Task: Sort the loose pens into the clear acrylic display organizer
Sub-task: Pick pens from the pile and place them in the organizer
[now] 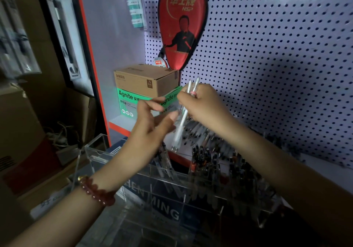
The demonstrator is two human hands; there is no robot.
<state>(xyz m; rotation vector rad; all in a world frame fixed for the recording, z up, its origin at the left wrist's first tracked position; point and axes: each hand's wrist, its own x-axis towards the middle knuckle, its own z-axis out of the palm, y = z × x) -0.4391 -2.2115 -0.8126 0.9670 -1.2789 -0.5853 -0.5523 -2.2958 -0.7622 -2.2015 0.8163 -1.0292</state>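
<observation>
Evidently the right hand [202, 105] clenched a pair of white pens [181, 126] near their upper ends, slanting them tips-down above the clear acrylic organizer [91, 148], probably to line them up for one compartment. The left hand [150, 121] hung just beside the barrels, fingers loosely curled and gripping nothing; blur hid whether its thumb touched them. Both pens were slim, smooth, pale plastic cylinders, with a pinkish band where the fingers closed. The organizer was glossy, hard-edged and see-through, its right cells packed with dark-capped pens [205, 155]. More loose pens [198, 130] lay heaped on the shelf [120, 121] behind, below the white pegboard [267, 56].
</observation>
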